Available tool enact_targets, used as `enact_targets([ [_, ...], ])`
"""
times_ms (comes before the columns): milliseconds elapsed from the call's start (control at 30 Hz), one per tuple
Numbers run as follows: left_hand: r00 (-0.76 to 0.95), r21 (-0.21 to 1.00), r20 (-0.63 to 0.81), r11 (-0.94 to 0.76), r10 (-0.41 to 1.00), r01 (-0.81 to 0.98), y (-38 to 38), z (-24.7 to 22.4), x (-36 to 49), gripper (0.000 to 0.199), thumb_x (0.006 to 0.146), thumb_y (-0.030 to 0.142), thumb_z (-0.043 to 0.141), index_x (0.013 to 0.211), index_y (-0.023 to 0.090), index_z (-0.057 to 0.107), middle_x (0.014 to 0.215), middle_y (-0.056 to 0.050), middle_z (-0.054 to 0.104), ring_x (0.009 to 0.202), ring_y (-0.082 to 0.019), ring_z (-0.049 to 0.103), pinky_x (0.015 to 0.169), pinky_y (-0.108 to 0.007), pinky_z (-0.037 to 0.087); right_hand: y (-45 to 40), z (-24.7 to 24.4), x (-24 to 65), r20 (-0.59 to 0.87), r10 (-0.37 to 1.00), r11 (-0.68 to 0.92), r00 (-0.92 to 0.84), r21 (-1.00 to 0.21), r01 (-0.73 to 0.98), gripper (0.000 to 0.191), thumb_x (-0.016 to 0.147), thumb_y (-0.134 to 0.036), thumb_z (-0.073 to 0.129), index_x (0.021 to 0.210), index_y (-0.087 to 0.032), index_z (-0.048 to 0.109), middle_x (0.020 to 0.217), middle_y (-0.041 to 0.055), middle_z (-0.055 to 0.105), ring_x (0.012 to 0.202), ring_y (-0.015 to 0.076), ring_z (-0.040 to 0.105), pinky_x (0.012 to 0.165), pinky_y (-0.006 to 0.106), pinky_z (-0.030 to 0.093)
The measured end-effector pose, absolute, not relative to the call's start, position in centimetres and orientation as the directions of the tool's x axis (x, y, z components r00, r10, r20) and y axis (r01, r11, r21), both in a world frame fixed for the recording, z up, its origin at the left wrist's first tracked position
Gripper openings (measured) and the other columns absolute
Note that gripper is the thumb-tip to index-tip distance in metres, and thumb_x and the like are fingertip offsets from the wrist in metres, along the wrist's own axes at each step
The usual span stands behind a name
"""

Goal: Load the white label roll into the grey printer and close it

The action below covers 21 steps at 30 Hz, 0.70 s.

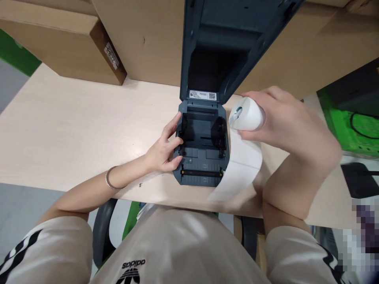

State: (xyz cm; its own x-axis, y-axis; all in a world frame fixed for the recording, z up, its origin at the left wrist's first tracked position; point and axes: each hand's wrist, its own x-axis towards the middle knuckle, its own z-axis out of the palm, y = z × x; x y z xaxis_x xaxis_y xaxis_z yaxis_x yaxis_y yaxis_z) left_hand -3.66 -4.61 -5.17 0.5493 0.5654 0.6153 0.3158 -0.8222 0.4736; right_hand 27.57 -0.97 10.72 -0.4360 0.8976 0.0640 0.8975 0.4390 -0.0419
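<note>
A dark grey-blue label printer (pixel 204 138) sits on the table with its lid (pixel 225 35) raised. Inside its bay, the roll holders and a black roller (pixel 201 172) near the front edge are visible. My left hand (pixel 166 148) grips the printer's left edge, with fingertips over the rim. In my right hand (pixel 278 114) is a white label roll (pixel 248 113), held just right of the bay, its fingers wrapped round the far side and partly hidden. From the roll a loose strip of labels (pixel 242 165) curls down beside the printer's right edge.
Large cardboard boxes (pixel 148 39) stand behind the printer, and another box (pixel 74 43) is at the back left. On the right are a green crate (pixel 340 126) with a black cable and a dark flat object (pixel 361 179). A chair armrest (pixel 103 228) is below the table edge.
</note>
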Motion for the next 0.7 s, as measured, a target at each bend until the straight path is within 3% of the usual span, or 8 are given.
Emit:
enact_targets([
  [133, 0.539, 0.472, 0.634, -0.830, 0.555, 0.299, -4.6, -5.1, -3.5, 0.040, 0.103, 0.054, 0.043, 0.124, 0.022, 0.053, 0.178, -0.009, -0.003, 0.167, -0.037, 0.006, 0.131, -0.060, 0.038, -0.1, 10.1, 28.1, 0.003, 0.919, 0.395, -0.395, -0.044, 0.918, 0.067, 0.076, -0.040, 0.071, 0.141, -0.026, 0.060, 0.116, 0.0130, 0.061, 0.108, 0.0371, 0.063, 0.081, 0.045, 0.052],
  [333, 0.538, 0.473, 0.636, -0.830, 0.554, 0.296, -4.6, -5.1, -3.5, 0.041, 0.103, 0.056, 0.043, 0.124, 0.023, 0.053, 0.178, -0.010, -0.003, 0.167, -0.037, 0.006, 0.131, -0.060, 0.038, 3.2, 7.2, 28.6, -0.077, 0.831, 0.513, -0.551, -0.275, 0.813, 0.058, 0.072, -0.032, 0.074, 0.130, -0.031, 0.067, 0.122, 0.0064, 0.066, 0.116, 0.0296, 0.062, 0.098, 0.042, 0.052],
  [467, 0.545, 0.466, 0.630, -0.831, 0.553, 0.305, -4.6, -5.0, -3.5, 0.045, 0.102, 0.060, 0.044, 0.126, 0.024, 0.053, 0.178, -0.009, -0.004, 0.167, -0.037, 0.006, 0.130, -0.060, 0.039, 4.8, 5.2, 28.0, -0.173, 0.810, 0.499, -0.561, -0.299, 0.813, 0.067, 0.068, -0.028, 0.075, 0.135, -0.031, 0.067, 0.123, 0.0052, 0.068, 0.115, 0.0296, 0.064, 0.099, 0.043, 0.053],
  [600, 0.545, 0.457, 0.624, -0.827, 0.560, 0.327, -4.6, -4.8, -3.6, 0.042, 0.102, 0.057, 0.045, 0.127, 0.024, 0.055, 0.179, -0.007, -0.002, 0.167, -0.038, 0.008, 0.130, -0.061, 0.039, 5.0, 4.4, 26.9, -0.272, 0.832, 0.415, -0.483, -0.274, 0.868, 0.056, 0.071, -0.028, 0.074, 0.126, -0.022, 0.070, 0.125, 0.0088, 0.069, 0.116, 0.0333, 0.064, 0.100, 0.048, 0.053],
  [700, 0.546, 0.450, 0.620, -0.826, 0.563, 0.340, -4.7, -4.7, -3.6, 0.041, 0.102, 0.054, 0.045, 0.128, 0.024, 0.054, 0.179, -0.007, -0.002, 0.167, -0.038, 0.008, 0.131, -0.061, 0.037, 4.8, 4.8, 27.0, -0.291, 0.809, 0.428, -0.511, -0.305, 0.851, 0.064, 0.076, -0.034, 0.071, 0.139, -0.025, 0.063, 0.139, 0.0079, 0.065, 0.127, 0.0340, 0.062, 0.108, 0.051, 0.050],
])
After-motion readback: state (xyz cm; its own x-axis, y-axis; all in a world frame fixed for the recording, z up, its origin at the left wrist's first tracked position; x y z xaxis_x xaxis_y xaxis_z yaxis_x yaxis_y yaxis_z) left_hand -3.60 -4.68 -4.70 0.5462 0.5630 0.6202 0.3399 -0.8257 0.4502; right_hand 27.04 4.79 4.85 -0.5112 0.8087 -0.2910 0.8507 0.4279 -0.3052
